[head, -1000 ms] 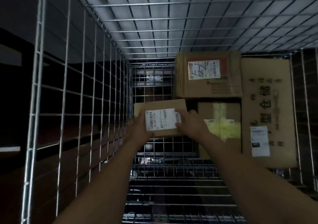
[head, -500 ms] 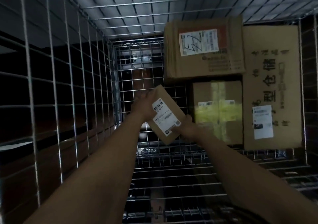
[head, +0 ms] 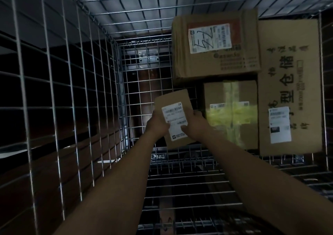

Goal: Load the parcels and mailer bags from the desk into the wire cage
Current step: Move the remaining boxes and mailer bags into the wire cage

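Both my arms reach deep into the wire cage (head: 75, 94). My left hand (head: 157, 124) and my right hand (head: 194, 125) grip a small flat cardboard parcel (head: 173, 99) with a white label, held nearly upright, its long side vertical, just left of the stacked boxes. Three parcels stand in the cage at the right: a box with a handwritten label (head: 216, 45) on top, a box with yellow tape (head: 231, 113) below it, and a tall box with printed characters (head: 290, 88) against the right wall.
Wire mesh walls close in on the left, the back and the top. The cage's wire floor (head: 189, 180) lies under my arms. Dark wooden flooring shows through the mesh at the left. The left half of the cage holds no parcels.
Both hands have turned the small parcel from lying sideways to nearly upright and brought it lower, closer to the yellow-taped box. The view has shifted deeper into the cage.
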